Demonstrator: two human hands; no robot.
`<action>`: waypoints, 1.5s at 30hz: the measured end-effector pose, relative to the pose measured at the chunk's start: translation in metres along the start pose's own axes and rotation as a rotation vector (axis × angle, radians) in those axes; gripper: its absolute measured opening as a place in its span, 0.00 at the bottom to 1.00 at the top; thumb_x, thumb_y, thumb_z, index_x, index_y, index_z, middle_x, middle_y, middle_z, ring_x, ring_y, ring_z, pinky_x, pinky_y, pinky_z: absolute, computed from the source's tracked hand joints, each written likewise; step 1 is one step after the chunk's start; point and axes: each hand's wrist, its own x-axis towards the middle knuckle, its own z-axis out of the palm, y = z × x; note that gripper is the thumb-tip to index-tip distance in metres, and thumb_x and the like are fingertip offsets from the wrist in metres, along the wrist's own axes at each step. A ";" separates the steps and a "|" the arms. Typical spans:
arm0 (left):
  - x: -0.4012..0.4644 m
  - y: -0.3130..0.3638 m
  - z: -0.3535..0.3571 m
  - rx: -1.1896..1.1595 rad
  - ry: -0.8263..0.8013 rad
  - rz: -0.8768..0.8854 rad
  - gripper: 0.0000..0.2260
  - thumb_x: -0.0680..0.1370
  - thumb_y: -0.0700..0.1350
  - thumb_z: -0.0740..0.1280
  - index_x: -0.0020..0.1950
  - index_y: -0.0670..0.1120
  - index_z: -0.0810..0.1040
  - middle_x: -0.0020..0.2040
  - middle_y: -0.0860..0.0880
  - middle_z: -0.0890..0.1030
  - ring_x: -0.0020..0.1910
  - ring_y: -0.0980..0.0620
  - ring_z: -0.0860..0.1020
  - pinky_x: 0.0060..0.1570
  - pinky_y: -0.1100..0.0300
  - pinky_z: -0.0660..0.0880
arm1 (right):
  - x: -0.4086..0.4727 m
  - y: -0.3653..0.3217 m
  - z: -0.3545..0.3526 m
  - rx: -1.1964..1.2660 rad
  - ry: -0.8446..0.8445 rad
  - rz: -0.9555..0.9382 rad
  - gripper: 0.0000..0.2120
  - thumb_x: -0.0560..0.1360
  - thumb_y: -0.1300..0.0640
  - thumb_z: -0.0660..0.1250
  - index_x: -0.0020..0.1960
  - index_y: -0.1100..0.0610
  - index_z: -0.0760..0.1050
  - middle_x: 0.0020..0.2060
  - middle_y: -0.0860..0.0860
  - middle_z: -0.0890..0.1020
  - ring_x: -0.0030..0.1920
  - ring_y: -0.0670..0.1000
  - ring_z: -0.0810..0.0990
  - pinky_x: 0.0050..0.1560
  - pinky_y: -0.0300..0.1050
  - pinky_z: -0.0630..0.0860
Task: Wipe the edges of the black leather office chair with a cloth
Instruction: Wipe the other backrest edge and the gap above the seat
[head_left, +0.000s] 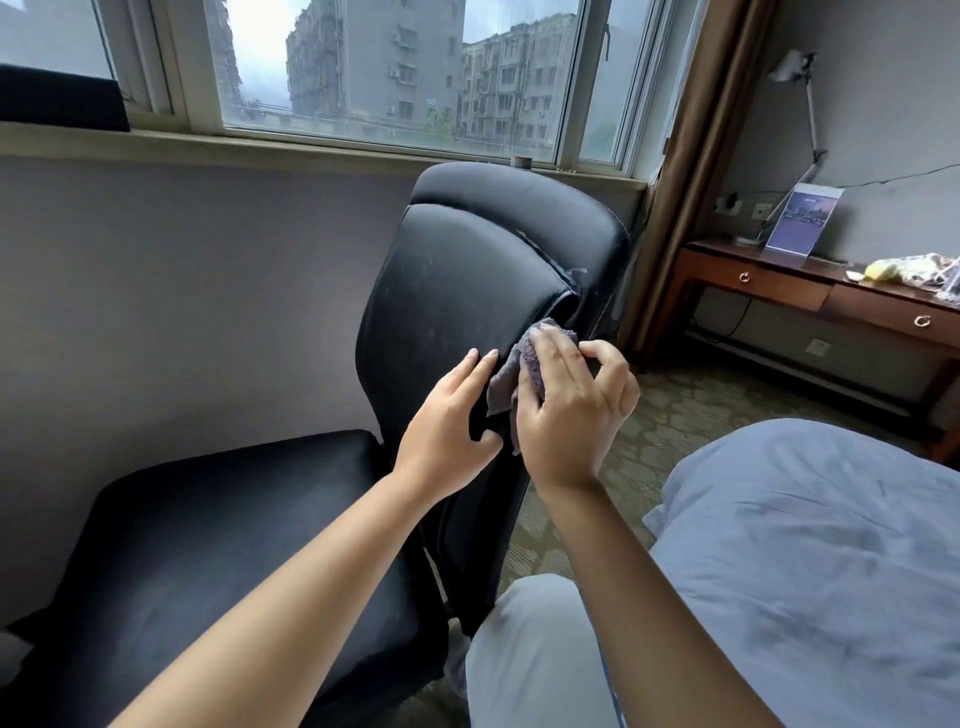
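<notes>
Black leather chair: the office chair (467, 270) stands side-on below the window (395, 78), seat at lower left, backrest upright in the middle of the view.
Cloth: a purple-grey terry cloth (511, 371) lies bunched against the backrest's rear edge, about halfway up, beneath the right hand.
Right hand: the right hand (569, 410) comes in from lower right with its back to the camera; the forefinger and middle finger lie stretched over the cloth and press it to the edge, while the outer fingers curl behind the backrest.
Left hand: the left hand (449, 421) lies flat on the front face of the backrest, fingers straight and pointing up, thumb spread toward the cloth; it holds nothing and only rests on the leather.
Arms: both forearms are bare and reach up from the bottom edge.
Hidden: the lower part of the cloth is covered by the right palm; whether the thumb pinches it cannot be seen. The chair's base is out of sight behind the seat and a grey trouser knee (524, 649).
Cut off: a pale blue bed cover (810, 545) runs out of frame at right.
Hard to make out: small items on the wooden worktop (810, 291) at far right are blurred.
</notes>
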 end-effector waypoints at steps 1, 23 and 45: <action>-0.001 -0.002 0.000 0.016 0.013 0.012 0.36 0.70 0.40 0.70 0.76 0.53 0.61 0.76 0.54 0.62 0.74 0.58 0.60 0.68 0.63 0.64 | 0.003 -0.002 0.002 0.019 -0.002 0.002 0.10 0.71 0.56 0.71 0.53 0.54 0.83 0.52 0.43 0.83 0.52 0.48 0.71 0.55 0.44 0.63; 0.015 0.053 -0.008 -0.747 0.447 -0.181 0.10 0.74 0.40 0.65 0.49 0.55 0.79 0.42 0.53 0.79 0.40 0.54 0.78 0.46 0.58 0.76 | 0.012 -0.004 -0.003 0.442 0.001 0.223 0.08 0.71 0.62 0.70 0.49 0.62 0.81 0.47 0.58 0.79 0.45 0.53 0.77 0.48 0.46 0.77; 0.028 0.049 0.000 -0.281 0.323 0.197 0.24 0.74 0.32 0.62 0.69 0.46 0.71 0.56 0.50 0.75 0.53 0.65 0.74 0.57 0.72 0.68 | -0.001 -0.006 -0.013 0.618 0.088 0.440 0.11 0.75 0.60 0.61 0.50 0.61 0.81 0.45 0.48 0.81 0.47 0.45 0.78 0.51 0.43 0.76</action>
